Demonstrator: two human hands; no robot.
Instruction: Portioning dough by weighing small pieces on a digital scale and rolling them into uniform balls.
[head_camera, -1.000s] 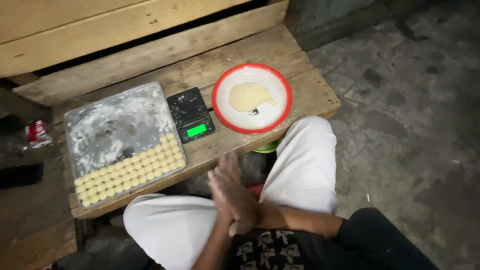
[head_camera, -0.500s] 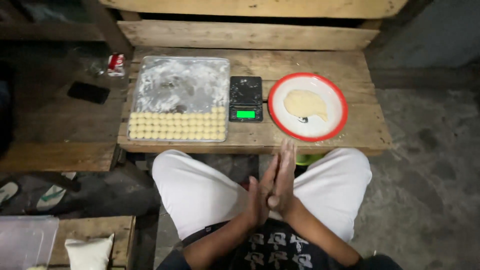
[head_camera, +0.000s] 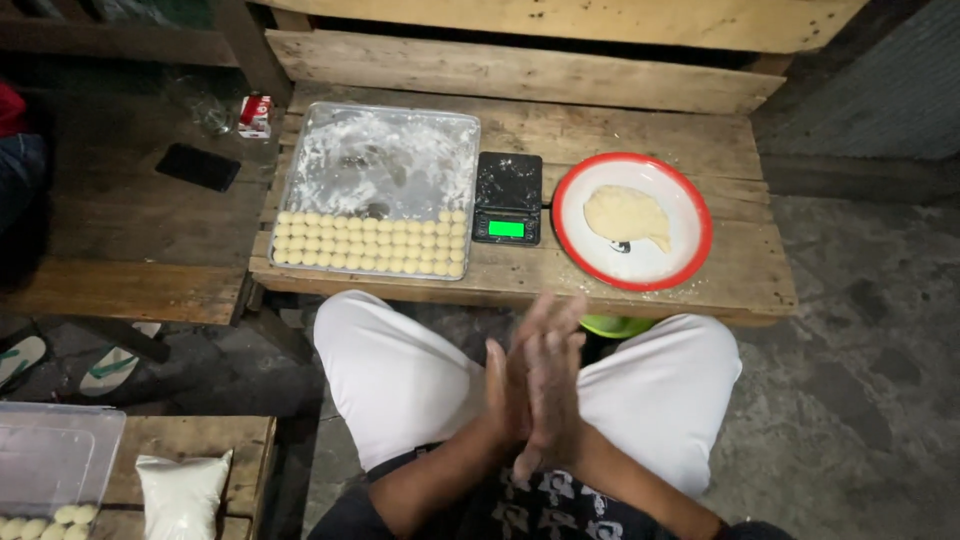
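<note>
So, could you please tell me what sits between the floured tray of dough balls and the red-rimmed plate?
In the head view, a small black digital scale sits between the tray and the plate.

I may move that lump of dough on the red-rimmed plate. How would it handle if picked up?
The dough lump lies slumped and irregular, so it is probably soft and would sag. It likely feels tacky. The flour-dusted tray hints it sticks without dusting.
</note>
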